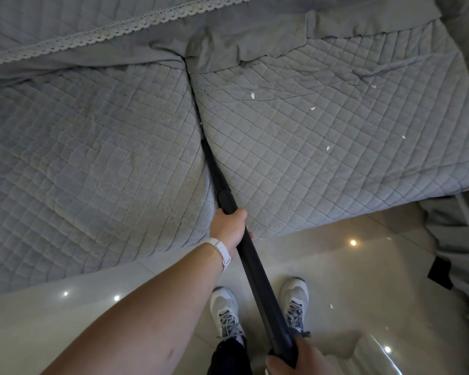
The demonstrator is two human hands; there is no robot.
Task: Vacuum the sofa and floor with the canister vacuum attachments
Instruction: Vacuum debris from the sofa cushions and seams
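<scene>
Sofa cover [92,158]: quilted grey cloth, matt, lace trim [119,28]. Wand [257,277]: black, matt, smooth, looks plastic. Floor [336,266]: glossy polished tile, mirrors lights. Scraps [252,95]: white, paper-like.

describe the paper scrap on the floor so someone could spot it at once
Start at the grey quilted sofa, then drop to the tiled floor in front of it. Just right of the person's right shoe lies a white paper scrap. It alone is on tiles; the other scraps sit on the right seat cushion.

Grey lace-up sneakers [226,307] (dark trouser cuff [229,355] above one) and a white wristband [220,251].
</scene>
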